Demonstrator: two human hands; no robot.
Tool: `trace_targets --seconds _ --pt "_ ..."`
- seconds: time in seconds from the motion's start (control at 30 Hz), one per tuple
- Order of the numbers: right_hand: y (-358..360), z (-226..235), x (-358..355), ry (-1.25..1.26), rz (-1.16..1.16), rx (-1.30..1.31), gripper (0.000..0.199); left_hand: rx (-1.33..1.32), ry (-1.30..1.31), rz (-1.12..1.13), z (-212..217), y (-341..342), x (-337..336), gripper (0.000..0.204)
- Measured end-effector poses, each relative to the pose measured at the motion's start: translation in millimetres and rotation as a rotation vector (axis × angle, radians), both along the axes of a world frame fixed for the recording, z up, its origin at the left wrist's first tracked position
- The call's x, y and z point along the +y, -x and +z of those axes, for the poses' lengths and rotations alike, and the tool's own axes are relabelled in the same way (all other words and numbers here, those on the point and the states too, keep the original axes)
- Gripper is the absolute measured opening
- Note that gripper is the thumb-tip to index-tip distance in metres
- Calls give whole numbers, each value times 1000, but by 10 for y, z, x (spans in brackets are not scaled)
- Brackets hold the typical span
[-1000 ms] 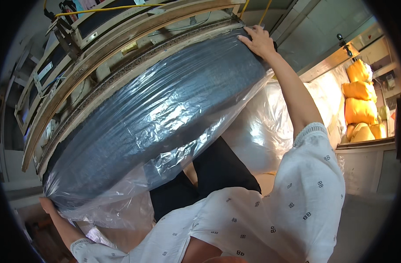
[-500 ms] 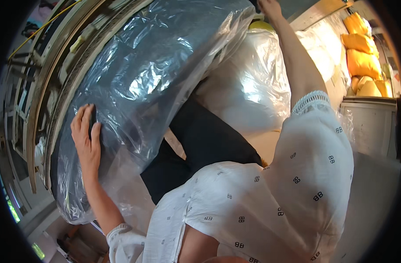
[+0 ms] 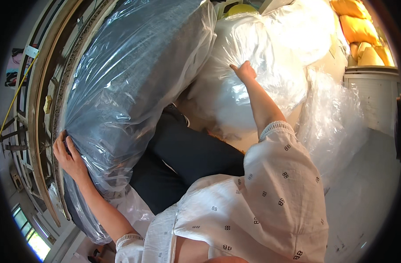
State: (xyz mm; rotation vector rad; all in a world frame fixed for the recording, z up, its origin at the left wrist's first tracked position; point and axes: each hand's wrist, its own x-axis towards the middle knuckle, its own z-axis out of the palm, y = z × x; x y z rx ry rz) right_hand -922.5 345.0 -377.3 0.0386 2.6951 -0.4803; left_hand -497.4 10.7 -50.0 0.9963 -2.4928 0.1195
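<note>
Clear plastic film (image 3: 121,87) wraps a large, dark, flat-sided thing that leans at my left, over my knees. My left hand (image 3: 71,158) pinches the film at its left edge, and creases fan out from the fingertips. Beyond my lap, my right hand (image 3: 245,72) is in front of a big, pale plastic-wrapped bundle (image 3: 226,98). Its fingers are curled in and the thumb points left. Whether anything lies inside that hand is hidden, and I cannot tell if it touches the bundle.
Long wooden and metal frame rails (image 3: 40,96) run along the left. Crumpled clear plastic (image 3: 332,118) lies to the right, near a pale cabinet (image 3: 371,90). Yellow-orange packs (image 3: 358,28) are stacked at the far right. A yellow round thing (image 3: 240,9) shows at the back.
My right hand has come down and nearer from the far top edge to the pale bundle. My left hand has slid left and nearer to the film's edge. The view has shifted.
</note>
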Motion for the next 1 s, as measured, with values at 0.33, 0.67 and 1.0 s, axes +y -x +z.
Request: trace_targets --seconds 0.33,0.67,1.0 --pt "109 166 1085 858 -455 -187 18 39 -43 -21 3 26 -66 25" --pt "-481 1756 1301 1471 -347 -91 11 126 51 -118 237 314 277 26" --pt "-1715 3191 1075 1444 500 -559 8 368 -1546 -865 -585 1993 2656 56"
